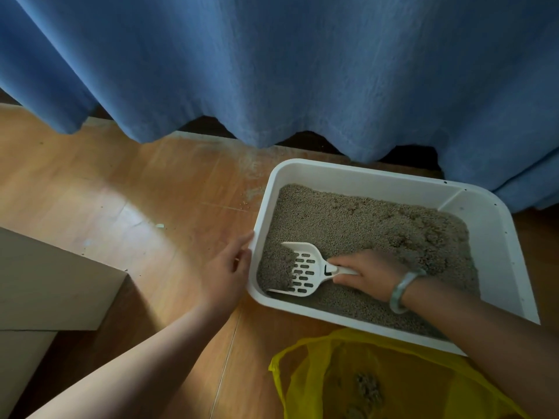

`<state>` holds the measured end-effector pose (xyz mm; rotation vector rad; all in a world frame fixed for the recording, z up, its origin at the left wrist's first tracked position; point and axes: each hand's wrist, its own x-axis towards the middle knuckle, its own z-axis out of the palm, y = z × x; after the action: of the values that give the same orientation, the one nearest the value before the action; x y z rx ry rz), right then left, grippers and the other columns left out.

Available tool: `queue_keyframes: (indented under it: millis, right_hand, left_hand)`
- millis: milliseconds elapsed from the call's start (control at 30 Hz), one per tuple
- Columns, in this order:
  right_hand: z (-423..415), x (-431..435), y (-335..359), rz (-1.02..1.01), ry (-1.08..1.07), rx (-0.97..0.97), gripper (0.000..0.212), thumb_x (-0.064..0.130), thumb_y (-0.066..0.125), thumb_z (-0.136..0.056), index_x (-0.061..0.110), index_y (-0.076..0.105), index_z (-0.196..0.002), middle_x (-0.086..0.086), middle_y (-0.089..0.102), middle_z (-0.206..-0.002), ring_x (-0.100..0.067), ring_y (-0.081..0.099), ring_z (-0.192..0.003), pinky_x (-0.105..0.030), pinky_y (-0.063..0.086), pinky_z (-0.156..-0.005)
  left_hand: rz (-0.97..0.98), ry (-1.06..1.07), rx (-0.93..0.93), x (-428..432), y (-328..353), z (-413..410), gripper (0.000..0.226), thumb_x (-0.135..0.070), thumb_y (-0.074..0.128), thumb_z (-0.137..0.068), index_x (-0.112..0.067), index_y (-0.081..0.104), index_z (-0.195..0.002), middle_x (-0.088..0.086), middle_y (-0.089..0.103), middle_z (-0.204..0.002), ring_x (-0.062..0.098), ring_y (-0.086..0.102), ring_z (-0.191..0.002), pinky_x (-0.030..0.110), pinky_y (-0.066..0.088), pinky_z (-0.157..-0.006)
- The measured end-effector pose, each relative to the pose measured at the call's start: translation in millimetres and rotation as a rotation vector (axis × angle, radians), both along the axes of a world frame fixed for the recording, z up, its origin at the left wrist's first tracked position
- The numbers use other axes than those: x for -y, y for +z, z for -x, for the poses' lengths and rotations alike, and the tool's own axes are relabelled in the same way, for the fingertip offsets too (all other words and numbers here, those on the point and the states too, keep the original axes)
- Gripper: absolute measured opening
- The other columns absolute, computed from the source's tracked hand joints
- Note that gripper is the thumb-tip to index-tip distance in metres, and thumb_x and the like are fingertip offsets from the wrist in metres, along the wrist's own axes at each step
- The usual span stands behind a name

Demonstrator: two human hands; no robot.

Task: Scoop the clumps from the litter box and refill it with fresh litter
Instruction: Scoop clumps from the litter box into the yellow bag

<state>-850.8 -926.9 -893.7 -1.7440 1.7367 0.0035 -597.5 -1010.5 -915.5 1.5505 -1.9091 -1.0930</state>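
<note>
1. Scoop [302, 270] handle is mostly hidden in the right hand [369, 275]. The forearm covers the box's [363, 172] near-right corner. Bag [302, 388] is cut off below.
2. Left hand [227, 267] holds the box's left rim. Right hand is curled round the scoop handle.
3. Box, on the floor [121, 192], holds litter [378, 219]; the scoop lies half-loaded in its near-left corner. Bag holds clumps [367, 385].

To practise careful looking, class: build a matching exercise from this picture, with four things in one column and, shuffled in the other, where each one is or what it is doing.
1. white slotted plastic scoop
2. thin yellow plastic bag
3. blue fabric curtain
4. left hand

A. hangs behind the white plastic litter box
B. holds the box's rim
C. lies in the grey litter, held by the right hand
D. lies open on the wooden floor, clumps inside

Pairs: 1-C, 2-D, 3-A, 4-B
</note>
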Motion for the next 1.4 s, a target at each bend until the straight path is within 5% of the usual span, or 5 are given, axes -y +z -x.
queue_keyframes:
  millis: [167, 433, 733, 867, 1400]
  right_hand:
    - [-0.5, 3.1, -1.8, 0.045, -0.060, 0.025, 0.037, 0.039, 0.050, -0.094, 0.036, 0.049, -0.131, 0.013, 0.060, -0.088, -0.006, 0.055, -0.073, -0.028, 0.046, -0.069]
    - [22.2, -18.5, 16.0, 0.107, -0.138, -0.003, 0.040, 0.038, 0.053, -0.092, 0.034, 0.048, -0.132, 0.008, 0.061, -0.120, -0.010, 0.056, -0.099, -0.032, 0.046, -0.084]
    - [40.7, -60.7, 37.5, 0.149, -0.093, -0.204, 0.044, 0.043, 0.047, -0.094, 0.033, 0.043, -0.136, 0.009, 0.054, -0.128, -0.011, 0.051, -0.111, -0.026, 0.042, -0.088]
    - [43.6, -77.8, 44.9, 0.183, -0.104, -0.227, 0.045, 0.046, 0.046, -0.093, 0.033, 0.043, -0.136, 0.010, 0.054, -0.128, -0.011, 0.054, -0.107, -0.026, 0.045, -0.086]
    - [29.3, -188.1, 51.2, 0.194, -0.264, 0.027, 0.037, 0.040, 0.058, -0.089, 0.036, 0.053, -0.125, 0.016, 0.056, -0.104, 0.001, 0.054, -0.094, -0.024, 0.047, -0.080]
  left_hand:
    - [0.005, -0.026, 0.006, -1.9, 0.1, 0.3, 0.043, -0.036, 0.037, -0.087, -0.038, 0.054, -0.127, -0.018, 0.061, -0.107, 0.008, 0.058, -0.097, 0.032, 0.045, -0.082]
    - [-0.003, -0.115, 0.109, -8.4, 8.1, -0.9, 0.044, -0.029, 0.039, -0.099, -0.034, 0.037, -0.142, -0.007, 0.048, -0.139, 0.008, 0.043, -0.120, 0.032, 0.037, -0.097]
    - [0.000, -0.301, 0.256, -37.2, 18.1, 9.7, 0.111, -0.064, 0.059, -0.077, -0.015, -0.006, -0.151, -0.003, -0.004, -0.158, 0.014, 0.003, -0.144, 0.028, 0.012, -0.114]
    - [0.075, -0.326, 0.341, -42.0, 18.8, 9.5, 0.126, -0.084, 0.040, -0.058, -0.013, -0.010, -0.149, 0.002, -0.010, -0.159, 0.017, -0.004, -0.146, 0.030, 0.007, -0.115]
    - [0.207, -0.364, 0.598, -69.3, 25.1, 30.1, 0.083, -0.056, 0.038, -0.091, -0.013, 0.000, -0.151, 0.002, -0.001, -0.159, 0.017, -0.006, -0.146, 0.038, -0.007, -0.116]
